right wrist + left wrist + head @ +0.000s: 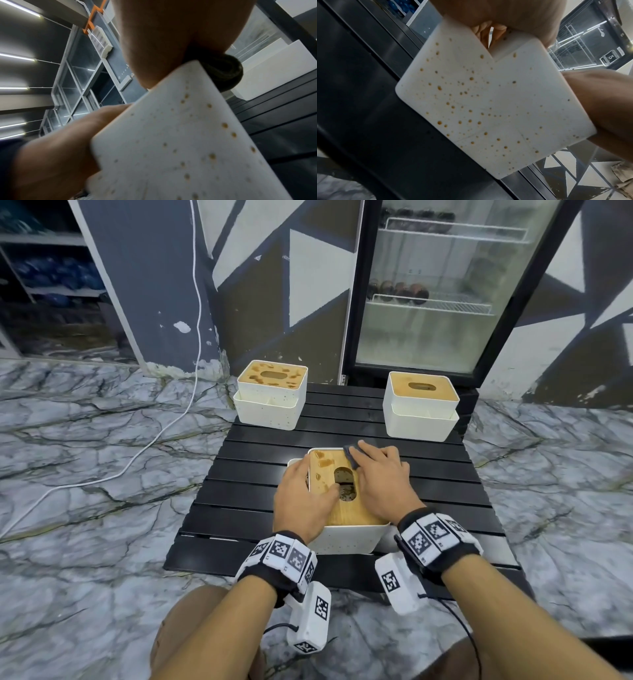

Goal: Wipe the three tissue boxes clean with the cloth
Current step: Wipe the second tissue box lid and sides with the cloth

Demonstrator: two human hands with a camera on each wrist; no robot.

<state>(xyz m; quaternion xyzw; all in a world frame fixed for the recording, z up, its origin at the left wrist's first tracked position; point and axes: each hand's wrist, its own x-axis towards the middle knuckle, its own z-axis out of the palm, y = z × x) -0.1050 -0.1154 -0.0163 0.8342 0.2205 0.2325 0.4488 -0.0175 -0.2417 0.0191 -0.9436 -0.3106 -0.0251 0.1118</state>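
Observation:
Three white tissue boxes with wooden lids stand on a black slatted table point(342, 419). The near box point(347, 537) has brown blobs on the far left of its lid and brown specks on its walls point(488, 101) point(171, 148). My left hand point(301, 498) grips its left side, thumb on the lid by the slot. My right hand point(380, 477) holds a bunched dark grey cloth point(352, 456) point(223, 71) against the lid's far right corner. The far left box point(270, 398) has a heavily stained lid. The far right box point(421, 405) shows a plain lid.
A glass-door fridge point(442, 285) stands just behind the table. A white cable point(164, 429) runs over the marble floor at the left. Bare table slats lie between the near box and the two far boxes.

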